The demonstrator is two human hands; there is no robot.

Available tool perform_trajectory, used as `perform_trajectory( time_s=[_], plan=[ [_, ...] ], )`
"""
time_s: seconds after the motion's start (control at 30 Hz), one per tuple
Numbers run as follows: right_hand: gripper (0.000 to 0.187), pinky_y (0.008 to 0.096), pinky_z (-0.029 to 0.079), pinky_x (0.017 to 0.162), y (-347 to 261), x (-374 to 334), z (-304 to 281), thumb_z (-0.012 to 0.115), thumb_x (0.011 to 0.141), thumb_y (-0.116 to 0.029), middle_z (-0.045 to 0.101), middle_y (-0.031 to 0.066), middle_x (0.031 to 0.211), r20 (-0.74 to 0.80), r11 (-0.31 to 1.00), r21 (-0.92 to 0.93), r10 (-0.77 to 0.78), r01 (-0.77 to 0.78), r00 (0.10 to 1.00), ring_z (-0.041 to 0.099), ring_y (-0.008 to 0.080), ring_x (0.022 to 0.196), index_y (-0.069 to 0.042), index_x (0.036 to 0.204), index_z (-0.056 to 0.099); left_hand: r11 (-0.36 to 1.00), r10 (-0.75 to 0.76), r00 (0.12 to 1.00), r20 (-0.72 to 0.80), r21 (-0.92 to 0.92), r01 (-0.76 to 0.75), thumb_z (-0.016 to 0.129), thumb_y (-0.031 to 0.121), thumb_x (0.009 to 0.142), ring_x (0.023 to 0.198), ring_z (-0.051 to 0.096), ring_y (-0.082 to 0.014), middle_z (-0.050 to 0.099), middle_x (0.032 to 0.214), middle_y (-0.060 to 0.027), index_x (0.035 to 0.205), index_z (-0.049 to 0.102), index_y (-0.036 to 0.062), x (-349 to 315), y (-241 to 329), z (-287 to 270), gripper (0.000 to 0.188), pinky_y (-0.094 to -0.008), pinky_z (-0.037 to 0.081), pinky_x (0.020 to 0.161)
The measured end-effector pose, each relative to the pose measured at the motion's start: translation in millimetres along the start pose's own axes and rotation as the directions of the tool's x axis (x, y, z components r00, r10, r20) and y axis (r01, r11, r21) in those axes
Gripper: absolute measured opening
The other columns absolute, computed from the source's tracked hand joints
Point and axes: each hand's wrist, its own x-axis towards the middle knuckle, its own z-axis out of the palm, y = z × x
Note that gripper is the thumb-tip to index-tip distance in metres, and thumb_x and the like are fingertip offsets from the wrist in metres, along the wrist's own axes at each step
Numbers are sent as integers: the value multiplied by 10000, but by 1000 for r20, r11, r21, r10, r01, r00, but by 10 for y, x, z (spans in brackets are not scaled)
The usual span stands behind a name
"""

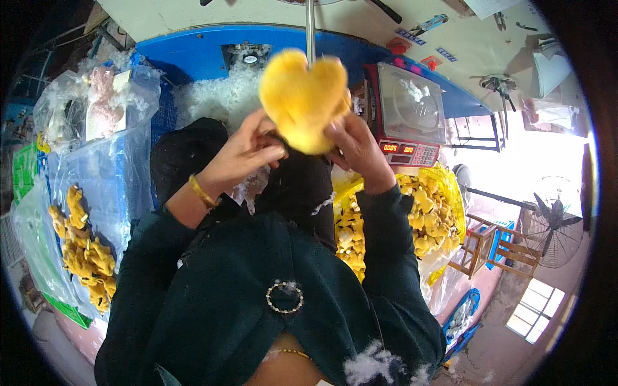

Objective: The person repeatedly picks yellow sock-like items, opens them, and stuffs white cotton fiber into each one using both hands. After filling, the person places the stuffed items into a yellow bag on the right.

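Note:
A fluffy yellow plush toy piece (302, 103), heart-like in outline with two rounded lobes at the top, is held up in front of me, slightly blurred. Behind its upper edge runs a thin upright metal tube (310, 32); whether the tube enters the plush is hidden. My right hand (359, 148) grips the lower right edge of the plush, thumb in front. At the lower left edge is my left hand (248, 154), fingers curled against the plush, some tips hidden behind it.
White stuffing fluff (215, 96) lies on the blue-edged table (187, 46). A red digital scale (412, 106) stands to the right, above a yellow bag of plush pieces (428, 212). More yellow plush toys (87, 254) lie on plastic-covered crates at left. A fan (550, 222) stands far right.

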Motion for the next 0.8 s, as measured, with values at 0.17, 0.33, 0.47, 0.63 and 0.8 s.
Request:
perform_trajectory(
  time_s=[0.17,0.33,0.47,0.63,0.8],
  plan=[
    [270,215,313,349,-307,736,216,502,976,-290,517,-1,638,-348,989,88,-84,122,934,438,50,410,-25,925,508,943,191,974,-125,299,-147,479,239,984,725,600,-116,565,908,-74,1415,205,53,695,568,72,544,-224,518,571],
    [295,212,319,367,-301,869,195,484,983,-308,527,16,671,-373,972,165,-95,166,923,440,53,430,-15,962,512,915,237,964,-118,361,-181,516,234,972,619,585,-84,564,865,-56,1379,272,31,898,593,35,516,-205,506,493],
    [291,203,302,366,-300,748,260,475,989,-315,529,5,665,-395,971,195,-53,141,917,427,45,426,-29,971,524,923,244,962,-123,335,-192,518,159,966,593,579,-82,558,822,-44,1384,268,36,779,558,118,501,-200,510,492],
    [316,199,288,366,-248,688,379,494,968,-394,529,-11,640,-418,983,115,-80,140,905,415,46,416,-86,934,551,931,228,947,-224,335,-145,598,149,911,505,566,-93,590,682,-38,1370,266,42,630,495,117,576,-223,484,439],
    [354,186,289,382,-130,742,104,508,945,-440,568,-2,694,-463,975,159,-67,157,884,463,39,480,-94,978,574,828,307,919,-246,545,-131,656,265,852,794,612,-332,611,918,-215,1215,378,-34,719,679,178,546,-394,510,663]
  ],
)
